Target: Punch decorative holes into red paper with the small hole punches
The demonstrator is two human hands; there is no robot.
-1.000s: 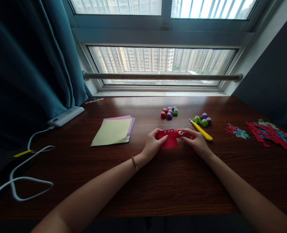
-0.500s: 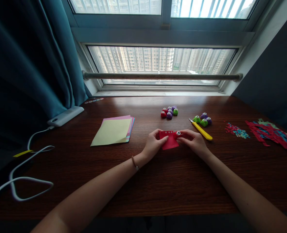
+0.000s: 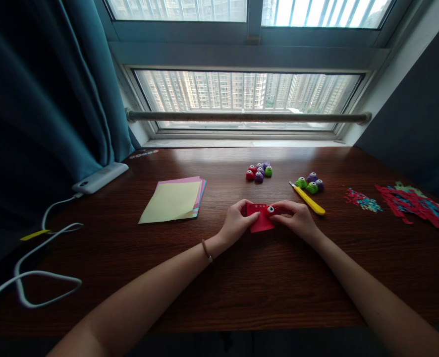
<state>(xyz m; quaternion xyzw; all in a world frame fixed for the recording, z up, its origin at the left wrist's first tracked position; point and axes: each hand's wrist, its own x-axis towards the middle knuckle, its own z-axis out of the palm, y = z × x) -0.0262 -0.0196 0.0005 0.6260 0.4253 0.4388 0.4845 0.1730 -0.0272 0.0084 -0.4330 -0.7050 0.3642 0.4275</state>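
Pinching red paper [image 3: 262,225], left hand [image 3: 237,219]; right hand [image 3: 298,218], fingertips nearly closed, grips red eyed piece [image 3: 270,210]. Uneven pull could tear perforated edge.

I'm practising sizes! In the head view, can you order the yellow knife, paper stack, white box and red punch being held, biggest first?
1. Paper stack
2. White box
3. Yellow knife
4. Held red punch, partly hidden
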